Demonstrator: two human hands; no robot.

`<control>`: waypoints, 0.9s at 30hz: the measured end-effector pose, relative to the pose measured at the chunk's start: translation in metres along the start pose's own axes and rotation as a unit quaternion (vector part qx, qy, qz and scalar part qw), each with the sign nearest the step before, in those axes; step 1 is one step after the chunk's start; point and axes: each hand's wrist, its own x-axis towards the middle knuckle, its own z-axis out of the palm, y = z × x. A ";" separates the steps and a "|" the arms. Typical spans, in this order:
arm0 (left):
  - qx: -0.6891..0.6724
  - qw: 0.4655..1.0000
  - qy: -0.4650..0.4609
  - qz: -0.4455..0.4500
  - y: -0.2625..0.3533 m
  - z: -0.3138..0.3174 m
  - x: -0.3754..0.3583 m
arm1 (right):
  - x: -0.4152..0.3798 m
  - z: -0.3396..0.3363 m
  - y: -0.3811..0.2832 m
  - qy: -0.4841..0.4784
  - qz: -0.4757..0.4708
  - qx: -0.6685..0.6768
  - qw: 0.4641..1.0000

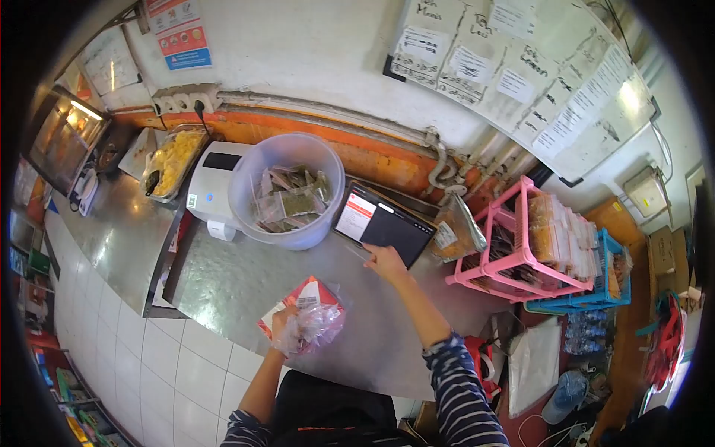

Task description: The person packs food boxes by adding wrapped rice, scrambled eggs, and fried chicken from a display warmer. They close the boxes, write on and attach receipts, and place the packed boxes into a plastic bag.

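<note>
My left hand (283, 322) is closed on the gathered top of a clear plastic bag (319, 325). Inside or under that bag is a red and white box (309, 289), which rests on the metal counter near its front edge. My right hand (386, 262) reaches forward with the index finger stretched out to the lower left edge of a tablet (395, 237); it holds nothing. The tablet leans at the back of the counter, its screen lit with a white and red panel beside a dark area. The bag's crumpled film partly hides my left fingers.
Left of the tablet stands a translucent bucket (246, 190) of small packets, beside a white label printer (212, 179). A foil pouch (456, 229) and a pink basket (525, 246) of packets are on the right. A food tray (175, 160) sits at the far left.
</note>
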 end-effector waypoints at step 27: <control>0.031 0.994 0.011 0.102 0.083 -0.035 0.011 | 0.057 0.047 -0.021 -0.087 0.126 -0.187 0.970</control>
